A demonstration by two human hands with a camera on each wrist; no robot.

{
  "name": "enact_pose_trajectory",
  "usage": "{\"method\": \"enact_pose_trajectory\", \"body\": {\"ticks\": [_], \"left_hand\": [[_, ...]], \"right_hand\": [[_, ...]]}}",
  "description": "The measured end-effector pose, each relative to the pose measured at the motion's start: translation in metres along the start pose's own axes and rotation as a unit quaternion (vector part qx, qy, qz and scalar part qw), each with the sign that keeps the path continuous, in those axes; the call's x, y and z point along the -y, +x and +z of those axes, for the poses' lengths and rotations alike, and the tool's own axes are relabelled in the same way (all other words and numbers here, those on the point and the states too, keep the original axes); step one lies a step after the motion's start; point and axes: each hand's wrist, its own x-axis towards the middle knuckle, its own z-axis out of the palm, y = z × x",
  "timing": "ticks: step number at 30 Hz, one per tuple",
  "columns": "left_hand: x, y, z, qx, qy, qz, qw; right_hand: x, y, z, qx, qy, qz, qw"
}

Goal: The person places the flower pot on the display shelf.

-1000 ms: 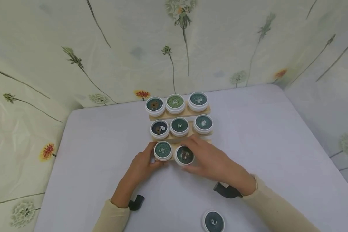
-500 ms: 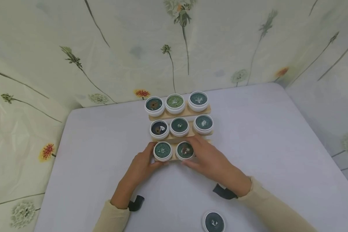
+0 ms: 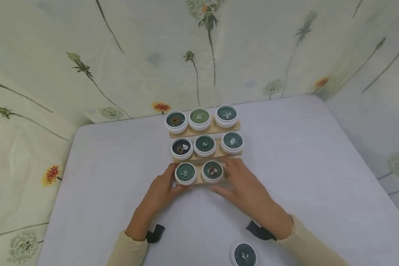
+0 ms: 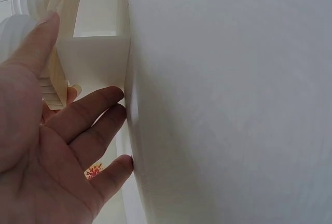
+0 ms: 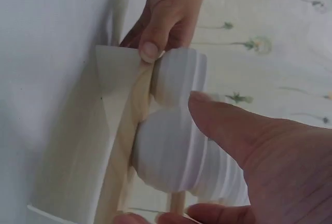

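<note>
My left hand (image 3: 163,190) grips the left end of the lowest wooden shelf (image 4: 66,16), thumb in front and index finger behind; its other fingers are spread below. On that shelf stand two round white jars with dark green tops: a left jar (image 3: 186,173) beside my left hand, and a right jar (image 3: 212,171) with a reddish-brown patch. My right hand (image 3: 247,188) is around the right jar with thumb and fingers spread, and a gap shows between thumb and jar. In the right wrist view the right thumb (image 5: 223,123) lies over the jars' side.
Behind, a middle shelf (image 3: 199,159) and a back shelf (image 3: 216,129) each bear three similar jars. Another jar (image 3: 244,255) stands near the front of the white table (image 3: 119,147). A white support (image 5: 116,71) holds up the lowest shelf. Flower-patterned sheeting (image 3: 136,55) surrounds the table.
The right jar has been set down upright on the lowest shelf, a little farther back. My right hand has let go of it and drawn slightly away. My left hand has stayed put.
</note>
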Motion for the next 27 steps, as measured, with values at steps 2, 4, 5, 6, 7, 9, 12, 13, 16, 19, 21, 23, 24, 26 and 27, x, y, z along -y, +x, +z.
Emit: {"method": "enact_pose_trajectory", "body": {"ticks": [2, 4, 5, 6, 7, 9, 12, 13, 16, 19, 21, 23, 24, 26, 27], "left_hand": [[0.001, 0.000, 0.001, 0.001, 0.000, 0.000, 1.0000], [0.001, 0.000, 0.001, 0.002, -0.001, -0.002, 1.0000], [0.001, 0.000, 0.001, 0.002, -0.001, -0.003, 1.0000], [0.001, 0.000, 0.002, 0.001, -0.004, -0.003, 1.0000], [0.001, 0.000, 0.002, 0.002, -0.005, -0.004, 1.0000], [0.000, 0.000, 0.002, 0.001, -0.008, -0.004, 1.0000], [-0.001, 0.000, 0.001, -0.001, -0.009, -0.005, 0.9999], [-0.001, 0.000, 0.001, -0.001, -0.007, -0.008, 0.9999], [-0.001, 0.000, 0.001, -0.001, -0.005, -0.010, 0.9999], [0.000, 0.000, 0.001, -0.001, -0.006, -0.007, 1.0000], [0.000, 0.001, 0.002, -0.001, -0.008, -0.004, 1.0000], [0.000, 0.001, 0.002, 0.000, -0.008, -0.005, 1.0000], [0.000, 0.001, 0.002, 0.000, -0.007, -0.006, 1.0000], [0.000, 0.001, 0.001, 0.000, -0.005, -0.008, 1.0000], [0.000, 0.001, 0.001, 0.000, -0.004, -0.009, 1.0000]], "right_hand": [[0.002, -0.010, -0.004, 0.010, -0.024, 0.019, 0.999], [0.005, -0.021, -0.008, 0.034, -0.045, 0.037, 0.998], [0.006, -0.026, -0.010, 0.052, -0.054, 0.046, 0.996], [0.008, -0.032, -0.011, 0.073, -0.061, 0.055, 0.994], [0.011, -0.037, -0.013, 0.100, -0.066, 0.064, 0.991], [0.014, -0.047, -0.015, 0.163, -0.068, 0.069, 0.982], [0.017, -0.057, -0.012, 0.274, -0.060, 0.077, 0.957], [0.018, -0.059, -0.010, 0.312, -0.051, 0.092, 0.944], [0.020, -0.066, -0.002, 0.391, -0.025, 0.141, 0.909], [0.020, -0.069, 0.004, 0.425, -0.012, 0.182, 0.887], [0.020, -0.071, 0.006, 0.435, -0.018, 0.177, 0.882], [0.019, -0.072, 0.006, 0.445, -0.027, 0.172, 0.879], [0.019, -0.073, 0.006, 0.448, -0.029, 0.171, 0.877], [0.019, -0.076, 0.006, 0.450, -0.034, 0.163, 0.877], [0.019, -0.077, 0.006, 0.450, -0.034, 0.160, 0.878]]}}
